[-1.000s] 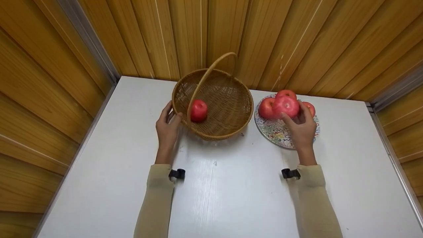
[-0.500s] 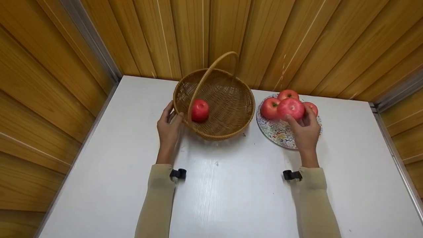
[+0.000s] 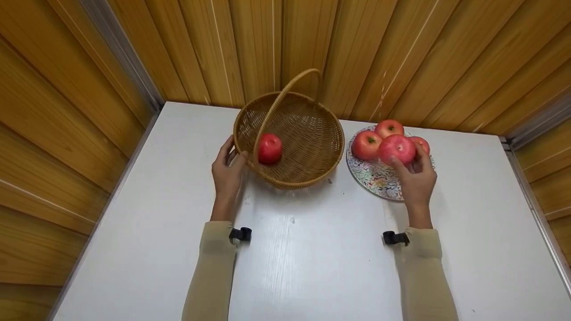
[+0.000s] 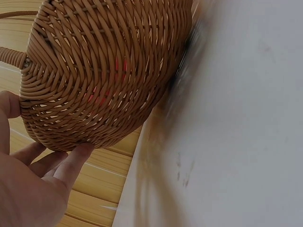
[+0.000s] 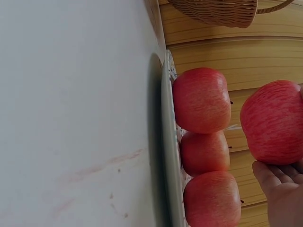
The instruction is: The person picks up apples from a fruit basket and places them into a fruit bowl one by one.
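Observation:
A wicker basket (image 3: 310,147) with an arched handle stands at the back of the table, one red apple (image 3: 270,149) inside. My left hand (image 3: 227,178) holds its left side, thumb at the rim and fingers against the outer woven wall (image 4: 104,71). In my right hand (image 3: 418,180) is another red apple (image 3: 397,150), pinched between thumb and fingers. The right wrist view shows this held apple (image 5: 274,123) apart from the three apples (image 5: 203,100) resting on a colourful patterned plate (image 3: 377,180).
The white table (image 3: 285,267) meets wood-panelled walls (image 3: 303,44) at the back and both sides. The plate sits right of the basket, near the back edge. A black wrist mount (image 3: 395,238) sticks out inward from each sleeve.
My right hand has drawn the held apple slightly right and toward me, showing more of the apples behind it. My left hand keeps its hold on the basket.

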The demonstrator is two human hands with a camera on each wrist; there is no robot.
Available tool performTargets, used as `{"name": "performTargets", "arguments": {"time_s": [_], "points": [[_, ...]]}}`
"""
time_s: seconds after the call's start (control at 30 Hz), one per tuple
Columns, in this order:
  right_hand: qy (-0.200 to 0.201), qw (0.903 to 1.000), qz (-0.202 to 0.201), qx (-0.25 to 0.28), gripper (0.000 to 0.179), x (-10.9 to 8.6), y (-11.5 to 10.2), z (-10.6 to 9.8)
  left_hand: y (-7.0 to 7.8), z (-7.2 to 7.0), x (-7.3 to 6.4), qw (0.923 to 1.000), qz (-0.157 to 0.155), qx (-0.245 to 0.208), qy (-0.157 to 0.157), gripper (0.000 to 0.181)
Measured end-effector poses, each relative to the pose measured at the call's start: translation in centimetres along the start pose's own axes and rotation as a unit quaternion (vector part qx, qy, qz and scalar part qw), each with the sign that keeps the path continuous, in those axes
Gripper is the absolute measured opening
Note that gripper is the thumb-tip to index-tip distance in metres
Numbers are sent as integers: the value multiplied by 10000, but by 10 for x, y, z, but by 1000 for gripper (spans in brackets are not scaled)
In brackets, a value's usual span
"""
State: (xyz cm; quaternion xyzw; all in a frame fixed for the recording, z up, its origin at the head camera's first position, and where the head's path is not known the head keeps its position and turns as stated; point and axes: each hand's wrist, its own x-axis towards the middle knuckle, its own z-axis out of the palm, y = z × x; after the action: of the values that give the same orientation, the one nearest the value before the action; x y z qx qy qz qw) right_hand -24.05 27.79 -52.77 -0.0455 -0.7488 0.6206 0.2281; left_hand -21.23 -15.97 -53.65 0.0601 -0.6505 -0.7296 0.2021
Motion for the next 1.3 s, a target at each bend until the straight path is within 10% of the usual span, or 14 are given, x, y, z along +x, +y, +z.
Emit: {"name": "performTargets", "arguments": {"time_s": [1.3], "points": [[-55, 9972, 741, 16, 72, -5, 17, -15, 1, -1, 0, 9997, 87, 235, -64, 57]]}}
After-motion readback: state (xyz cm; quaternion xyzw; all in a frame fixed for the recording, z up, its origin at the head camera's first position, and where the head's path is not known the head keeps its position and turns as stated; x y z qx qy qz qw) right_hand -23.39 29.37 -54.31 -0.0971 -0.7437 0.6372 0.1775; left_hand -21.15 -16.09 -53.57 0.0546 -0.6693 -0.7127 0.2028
